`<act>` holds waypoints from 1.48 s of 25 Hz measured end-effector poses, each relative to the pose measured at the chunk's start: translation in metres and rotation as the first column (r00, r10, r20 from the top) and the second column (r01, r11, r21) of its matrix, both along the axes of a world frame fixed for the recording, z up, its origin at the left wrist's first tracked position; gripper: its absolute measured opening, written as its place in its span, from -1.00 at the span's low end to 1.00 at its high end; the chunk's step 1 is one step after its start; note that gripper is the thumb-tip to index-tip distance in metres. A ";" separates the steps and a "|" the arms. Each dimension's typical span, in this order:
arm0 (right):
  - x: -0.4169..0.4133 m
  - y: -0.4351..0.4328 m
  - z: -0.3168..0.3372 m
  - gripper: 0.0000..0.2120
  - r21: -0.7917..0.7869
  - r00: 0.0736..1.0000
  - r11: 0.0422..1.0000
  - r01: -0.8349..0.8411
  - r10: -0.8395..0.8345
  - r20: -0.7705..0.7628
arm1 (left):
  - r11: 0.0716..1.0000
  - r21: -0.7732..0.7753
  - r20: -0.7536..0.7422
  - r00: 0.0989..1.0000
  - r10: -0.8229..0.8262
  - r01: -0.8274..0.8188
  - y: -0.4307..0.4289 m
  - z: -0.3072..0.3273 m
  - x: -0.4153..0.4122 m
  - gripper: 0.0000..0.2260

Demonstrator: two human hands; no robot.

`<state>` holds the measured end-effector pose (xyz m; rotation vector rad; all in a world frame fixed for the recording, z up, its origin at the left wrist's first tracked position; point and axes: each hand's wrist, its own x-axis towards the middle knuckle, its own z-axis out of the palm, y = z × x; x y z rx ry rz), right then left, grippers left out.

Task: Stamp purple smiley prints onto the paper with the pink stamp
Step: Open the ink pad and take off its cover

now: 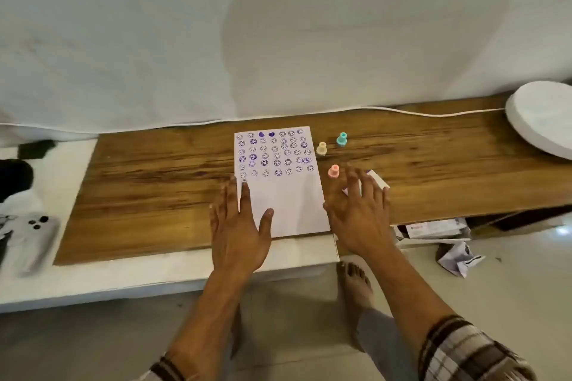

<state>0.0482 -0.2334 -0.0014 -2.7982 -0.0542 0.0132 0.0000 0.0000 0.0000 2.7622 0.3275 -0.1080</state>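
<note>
Head view: left hand (pixel 240 219) flat and spread on the lower left of the paper (pixel 288 198), gripping nothing; right hand (pixel 357 210) open, fingers splayed, empty. Pink stamp (pixel 333 171) upright on the tabletop (pixel 154 170), just right of the paper and just beyond the right fingertips. Best pinched by the knob, then pressed squarely on the blank lower half.
</note>
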 end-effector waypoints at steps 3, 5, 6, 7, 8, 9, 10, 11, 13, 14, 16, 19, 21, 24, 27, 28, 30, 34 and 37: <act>0.022 -0.017 -0.024 -0.06 0.055 0.988 0.988 0.146 -0.143 -0.058 | 0.996 -0.045 -0.028 0.997 0.078 -0.080 0.001 -0.027 0.008 -0.22; 0.035 -0.032 -0.030 -0.01 0.041 0.975 0.976 0.212 -0.208 -0.081 | 0.993 -0.085 0.021 0.997 0.080 -0.077 -0.002 -0.032 0.014 -0.23; 0.040 -0.036 -0.030 0.02 0.038 0.972 0.975 0.219 -0.214 -0.100 | 0.993 -0.108 0.061 0.996 0.060 -0.053 -0.006 -0.030 0.020 -0.24; 0.044 -0.040 -0.031 0.05 0.054 0.968 0.975 0.217 -0.208 -0.138 | 0.990 -0.135 0.081 0.996 0.044 -0.033 -0.009 -0.027 0.025 -0.26; 0.047 -0.042 -0.032 0.07 0.082 0.965 0.974 0.212 -0.195 -0.177 | 0.989 -0.149 0.092 0.996 0.018 -0.004 -0.012 -0.027 0.031 -0.29; 0.049 -0.043 -0.032 0.09 0.104 0.960 0.972 0.212 -0.188 -0.209 | 0.987 -0.159 0.086 0.996 0.007 0.007 -0.016 -0.025 0.033 -0.32; 0.048 -0.045 -0.032 0.10 0.122 0.958 0.969 0.215 -0.185 -0.219 | 0.986 -0.166 0.082 0.997 0.003 0.011 -0.020 -0.024 0.032 -0.34; 0.047 -0.044 -0.031 0.11 0.133 0.961 0.968 0.213 -0.183 -0.207 | 0.983 -0.182 0.099 0.995 0.004 0.014 -0.023 -0.024 0.031 -0.37; 0.046 -0.042 -0.024 0.14 0.157 0.965 0.966 0.206 -0.174 -0.199 | 0.964 -0.266 0.151 0.988 0.020 0.021 -0.031 -0.022 0.028 -0.45; 0.046 -0.040 -0.020 0.16 0.195 0.964 0.959 0.208 -0.167 -0.207 | 0.936 -0.353 0.166 0.985 0.053 0.009 -0.033 -0.021 0.029 -0.52; 0.044 -0.033 -0.013 0.17 0.333 0.969 0.922 0.196 -0.130 -0.211 | 0.770 -0.633 0.079 0.983 0.167 -0.080 -0.037 -0.017 0.033 -0.70; 0.033 -0.014 -0.002 0.14 0.529 0.984 0.846 0.071 0.029 -0.178 | 0.290 -0.893 -0.286 0.932 0.224 -0.344 -0.046 -0.009 0.037 -0.78; 0.024 -0.001 0.004 0.05 0.608 0.974 0.794 -0.009 0.144 -0.174 | -0.027 -0.873 -0.486 0.863 0.141 -0.487 -0.050 -0.005 0.037 -0.67; 0.015 0.011 0.004 0.02 0.662 0.945 0.745 -0.079 0.267 -0.188 | -0.262 -0.792 -0.573 0.820 0.008 -0.551 -0.051 -0.001 0.036 -0.63; 0.015 0.012 -0.007 0.05 0.645 0.928 0.756 -0.109 0.310 -0.206 | -0.274 -0.770 -0.594 0.804 -0.025 -0.577 -0.049 -0.003 0.035 -0.62; 0.015 0.011 -0.009 0.05 0.638 0.924 0.761 -0.114 0.317 -0.213 | -0.264 -0.766 -0.603 0.797 -0.022 -0.587 -0.049 -0.005 0.035 -0.64; 0.016 0.007 -0.010 0.00 0.638 0.917 0.759 -0.129 0.336 -0.214 | -0.255 -0.761 -0.612 0.791 -0.022 -0.596 -0.048 -0.007 0.035 -0.65; 0.025 -0.007 -0.002 -0.16 0.679 0.947 0.726 -0.109 0.283 -0.151 | -0.295 -0.754 -0.610 0.792 -0.017 -0.587 -0.045 -0.011 0.035 -0.64; 0.040 -0.031 -0.006 -0.19 0.550 0.999 0.835 0.013 0.008 -0.036 | -0.284 -0.749 -0.620 0.785 -0.017 -0.598 -0.041 -0.015 0.034 -0.63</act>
